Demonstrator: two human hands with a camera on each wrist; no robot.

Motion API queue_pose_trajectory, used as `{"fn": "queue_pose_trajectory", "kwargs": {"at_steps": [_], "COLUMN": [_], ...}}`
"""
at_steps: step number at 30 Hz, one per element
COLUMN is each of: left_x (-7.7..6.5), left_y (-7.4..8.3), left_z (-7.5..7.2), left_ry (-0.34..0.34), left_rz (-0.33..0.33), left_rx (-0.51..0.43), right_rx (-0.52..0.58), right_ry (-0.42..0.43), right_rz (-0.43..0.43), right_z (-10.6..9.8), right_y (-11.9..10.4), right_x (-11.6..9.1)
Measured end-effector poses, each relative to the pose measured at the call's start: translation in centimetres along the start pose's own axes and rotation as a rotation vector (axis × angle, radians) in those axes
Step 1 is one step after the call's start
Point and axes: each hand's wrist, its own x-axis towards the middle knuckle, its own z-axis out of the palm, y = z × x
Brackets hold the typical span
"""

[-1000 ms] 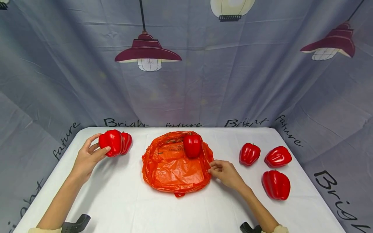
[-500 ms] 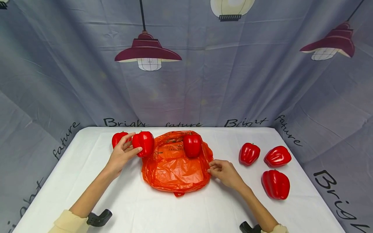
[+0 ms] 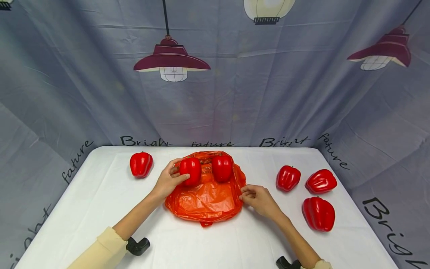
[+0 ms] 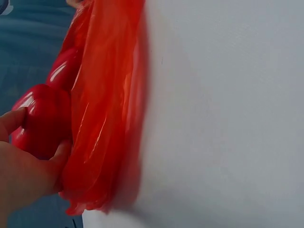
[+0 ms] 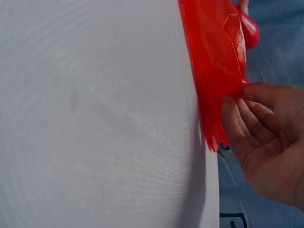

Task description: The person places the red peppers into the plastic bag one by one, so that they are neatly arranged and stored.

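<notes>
On the far left, a lone pepper [image 3: 141, 164] lies on the white table [image 3: 195, 246], well apart from the bag. Next, the held pepper [image 3: 190, 171] is gripped between the fingers and thumb of the left hand [image 3: 167, 182], spread about as wide as the pepper's body, at the left part of the orange bag [image 3: 205, 203]'s mouth. Whether its underside touches the bag's floor cannot be told, since the near wall hides it in the left wrist view. It should probably be lowered fully inside before the grip is loosened, and the thumb, close to the rim, should be drawn out without the thin film being dragged along. Just beside it, the bagged pepper [image 3: 222, 168] sits at the back of the bag; space is best left between the two so that neither is knocked. At the right rim, the film is pinched narrowly by the fingertips of the right hand [image 3: 260, 200]; a light, steady hold should keep the mouth spread without tearing. Farther right, three loose peppers [image 3: 318, 213] lie on the table, near one another and apart from the hand.
</notes>
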Motion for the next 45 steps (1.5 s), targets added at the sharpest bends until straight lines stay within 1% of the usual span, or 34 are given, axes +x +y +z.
{"fn": "queue_pose_trajectory", "kwargs": {"at_steps": [4, 9, 15, 22, 28, 33, 37, 45], "left_x": [0.5, 1.3, 2.0, 2.9, 3.5, 3.9, 4.1, 4.1], "left_y": [-0.3, -0.2, -0.3, -0.7, -1.3, -1.5, -1.6, -1.3], "left_z": [1.0, 1.9, 2.5, 3.2, 3.5, 3.7, 3.7, 3.8], "left_ry": [0.004, -0.007, -0.012, -0.009, 0.000, -0.009, -0.007, -0.003], "left_rz": [0.005, 0.022, 0.034, 0.041, 0.032, 0.029, 0.032, 0.030], "left_rx": [0.001, 0.011, 0.019, 0.025, 0.042, 0.028, 0.034, 0.055], "right_rx": [0.007, 0.010, 0.007, -0.004, -0.005, -0.003, -0.002, -0.002], "right_ry": [-0.002, -0.003, -0.011, -0.001, -0.001, 0.001, -0.004, -0.001], "right_rz": [-0.002, 0.002, 0.000, -0.008, -0.009, 0.002, 0.005, 0.001], "right_z": [0.0, 0.0, 0.1, 0.0, 0.1, 0.1, 0.1, 0.1], "right_y": [0.1, 0.1, 0.1, 0.1, 0.2, 0.2, 0.1, 0.0], "right_x": [0.0, 0.2, 0.2, 0.2, 0.2, 0.3, 0.2, 0.2]}}
